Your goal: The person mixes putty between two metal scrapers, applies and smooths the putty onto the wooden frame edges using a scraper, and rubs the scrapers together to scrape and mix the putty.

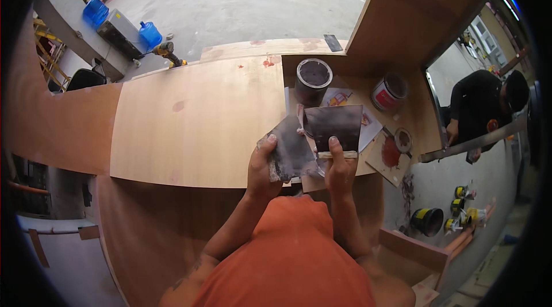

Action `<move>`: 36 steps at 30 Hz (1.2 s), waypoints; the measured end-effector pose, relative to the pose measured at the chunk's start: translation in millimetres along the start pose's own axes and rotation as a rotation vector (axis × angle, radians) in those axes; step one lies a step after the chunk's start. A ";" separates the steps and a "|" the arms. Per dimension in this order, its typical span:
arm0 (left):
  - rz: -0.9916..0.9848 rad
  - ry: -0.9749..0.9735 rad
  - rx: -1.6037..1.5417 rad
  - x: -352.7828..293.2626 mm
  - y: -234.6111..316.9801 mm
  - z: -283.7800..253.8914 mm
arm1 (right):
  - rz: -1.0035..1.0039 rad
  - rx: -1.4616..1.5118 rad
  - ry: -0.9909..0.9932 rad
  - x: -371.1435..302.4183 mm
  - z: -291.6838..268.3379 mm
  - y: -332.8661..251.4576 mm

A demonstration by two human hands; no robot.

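My left hand [262, 168] grips a dark, smeared flat plate [295, 149], its thumb on top and pale residue along the edge by the hand. In my right hand [340, 173] is a dark, wide-bladed spreader [334, 124] with a pale strip along its near edge. The two tools are held side by side above the near edge of the wooden panel [195, 117]. Just beyond them stands an open tin [310, 91] with dark contents. To its right is a second tin [386, 94] with a red label. Printed paper [369, 130] lies partly hidden beneath the tools.
A small board [376, 160] carries a red patch, with a round lid-like piece [403, 140] beside it. A cordless drill [168, 54] and a dark flat blade [333, 42] lie along the far side. An upright panel [414, 14] rises at right; beyond are another person [480, 97] and several buckets [426, 222].
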State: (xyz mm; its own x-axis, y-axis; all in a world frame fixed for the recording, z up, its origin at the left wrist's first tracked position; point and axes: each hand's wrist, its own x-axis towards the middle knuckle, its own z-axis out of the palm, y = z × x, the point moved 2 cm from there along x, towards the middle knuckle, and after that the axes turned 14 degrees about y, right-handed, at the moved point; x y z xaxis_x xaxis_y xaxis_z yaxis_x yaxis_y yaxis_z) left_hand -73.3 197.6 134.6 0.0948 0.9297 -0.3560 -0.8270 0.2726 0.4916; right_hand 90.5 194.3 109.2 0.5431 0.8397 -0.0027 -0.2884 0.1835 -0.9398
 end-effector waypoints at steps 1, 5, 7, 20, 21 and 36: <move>-0.019 -0.030 -0.034 -0.2 -0.8 -0.1 | 0.025 -0.004 0.015 -2.1 1.0 -3.1; -0.041 -0.022 -0.094 2.2 -4.0 -4.5 | -0.076 -0.076 0.050 -15.7 9.3 -16.6; -0.065 -0.016 -0.127 5.2 -6.0 -6.5 | -0.080 -0.081 0.039 -24.0 14.0 -19.6; 0.041 0.107 -0.080 4.6 11.6 -0.3 | -0.618 -0.447 -0.407 -25.3 35.8 -33.8; 0.032 0.090 -0.069 5.7 11.7 -0.8 | -0.813 -0.508 -0.380 -24.2 37.1 -38.0; 0.019 0.010 -0.005 6.1 19.6 -11.8 | -0.774 -0.798 -0.585 -4.6 47.3 -5.1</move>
State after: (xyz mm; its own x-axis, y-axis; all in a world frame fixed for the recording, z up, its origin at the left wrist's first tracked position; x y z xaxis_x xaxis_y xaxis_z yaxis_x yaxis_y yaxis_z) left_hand -95.5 205.7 132.7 0.0734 0.9320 -0.3548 -0.8313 0.2537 0.4946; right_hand 52.2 213.7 130.2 -0.1329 0.7884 0.6007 0.6169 0.5401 -0.5724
